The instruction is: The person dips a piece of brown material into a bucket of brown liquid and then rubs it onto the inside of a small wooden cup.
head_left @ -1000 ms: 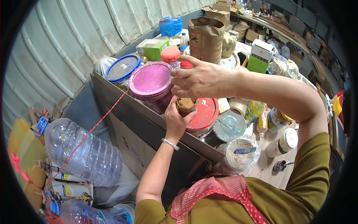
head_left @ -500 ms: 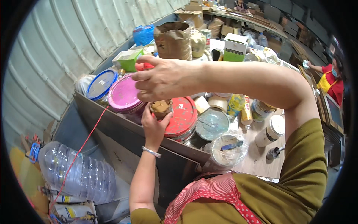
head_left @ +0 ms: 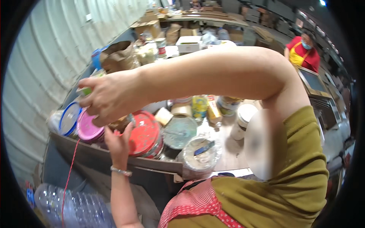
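Observation:
My left hand (head_left: 118, 142) is wrapped round a small jar or can with a brown, crusted top (head_left: 121, 123), beside the red bucket lid (head_left: 142, 133). Above it, my right hand (head_left: 110, 95) reaches across from the right with its fingers bent. Its palm side is hidden and the fingers are a little blurred, so whatever it grips I cannot make out. Left of the hands are a pink bucket lid (head_left: 89, 125) and a blue-rimmed lid (head_left: 70, 117). Part of a green box (head_left: 86, 91) shows behind my right fingertips.
A plastic-covered tub (head_left: 195, 159) with a blue scraper (head_left: 204, 148) stands near the bench edge. Behind it are a greenish round lid (head_left: 179, 131), a yellow tube (head_left: 213, 112) and a white-lidded cup (head_left: 243, 117). A brown paper bag (head_left: 118, 57) is further back; a co-worker (head_left: 302, 51) stands right.
My view has swung right, so the bench and both hands appear further left. A red piece seen by my right fingers is now out of sight. My left hand still holds the jar.

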The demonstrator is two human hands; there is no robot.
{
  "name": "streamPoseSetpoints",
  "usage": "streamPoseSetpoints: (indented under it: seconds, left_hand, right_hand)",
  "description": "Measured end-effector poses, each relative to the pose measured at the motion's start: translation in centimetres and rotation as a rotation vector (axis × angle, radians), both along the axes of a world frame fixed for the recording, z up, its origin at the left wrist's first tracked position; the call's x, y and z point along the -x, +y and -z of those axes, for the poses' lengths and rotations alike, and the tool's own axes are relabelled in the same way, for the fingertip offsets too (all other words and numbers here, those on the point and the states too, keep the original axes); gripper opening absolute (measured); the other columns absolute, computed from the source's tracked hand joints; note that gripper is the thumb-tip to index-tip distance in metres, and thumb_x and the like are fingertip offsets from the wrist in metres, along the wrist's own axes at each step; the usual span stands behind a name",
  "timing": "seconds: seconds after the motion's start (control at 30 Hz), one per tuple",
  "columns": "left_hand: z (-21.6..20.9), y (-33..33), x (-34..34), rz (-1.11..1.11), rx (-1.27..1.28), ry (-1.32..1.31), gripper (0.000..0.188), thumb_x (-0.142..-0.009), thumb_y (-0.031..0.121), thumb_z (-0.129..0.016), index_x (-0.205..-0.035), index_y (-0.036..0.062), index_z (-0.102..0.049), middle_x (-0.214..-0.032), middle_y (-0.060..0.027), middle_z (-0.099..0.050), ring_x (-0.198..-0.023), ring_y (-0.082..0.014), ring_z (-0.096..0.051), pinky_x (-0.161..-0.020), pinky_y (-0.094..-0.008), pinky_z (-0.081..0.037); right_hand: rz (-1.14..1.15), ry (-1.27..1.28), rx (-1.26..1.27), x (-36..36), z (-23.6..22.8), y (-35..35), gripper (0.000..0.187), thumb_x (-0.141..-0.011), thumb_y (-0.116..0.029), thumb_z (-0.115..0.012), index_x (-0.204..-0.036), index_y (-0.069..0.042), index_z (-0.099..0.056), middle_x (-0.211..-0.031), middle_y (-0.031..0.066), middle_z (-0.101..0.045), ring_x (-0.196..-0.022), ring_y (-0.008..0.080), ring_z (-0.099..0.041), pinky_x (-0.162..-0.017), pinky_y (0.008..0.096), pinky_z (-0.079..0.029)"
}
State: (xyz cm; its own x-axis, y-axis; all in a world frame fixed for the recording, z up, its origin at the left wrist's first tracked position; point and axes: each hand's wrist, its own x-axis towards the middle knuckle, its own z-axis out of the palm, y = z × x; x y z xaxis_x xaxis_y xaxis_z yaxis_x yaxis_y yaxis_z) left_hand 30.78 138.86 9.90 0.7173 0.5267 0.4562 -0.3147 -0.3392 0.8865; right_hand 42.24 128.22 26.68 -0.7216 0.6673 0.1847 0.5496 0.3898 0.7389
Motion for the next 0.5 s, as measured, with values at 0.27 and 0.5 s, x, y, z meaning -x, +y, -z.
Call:
streamPoseSetpoints:
  seconds: [0.27, 0.5]
  left_hand:
    - [-1.8, -2.5, -0.6, -0.062, -0.083, -0.022, 0.052, -0.075, 0.007, -0.077, -0.118, -0.0041, -0.050, -0.111, -0.0139, -0.061, -0.099, -0.0229, -0.059, -0.089, -0.0355, -0.046]
    - [-2.1, -2.0, -0.6, -0.006, -0.111, 0.014, 0.064, -0.071, 0.011, -0.080, -0.123, -0.0039, -0.047, -0.114, -0.0138, -0.059, -0.101, -0.0231, -0.058, -0.091, -0.0357, -0.045]
  right_hand:
    - [0.036, -0.090, -0.153, -0.2, -0.5, -2.5, 0.015, -0.078, -0.025, -0.063, -0.093, -0.025, -0.064, -0.088, -0.0094, -0.064, -0.103, 0.0128, -0.054, -0.095, 0.0465, -0.031]
    - [0.099, 0.048, -0.116, 0.0, -1.1, -3.6, 0.014, -0.074, -0.023, -0.063, -0.087, -0.020, -0.067, -0.088, -0.0072, -0.065, -0.103, 0.0130, -0.053, -0.099, 0.0459, -0.030]
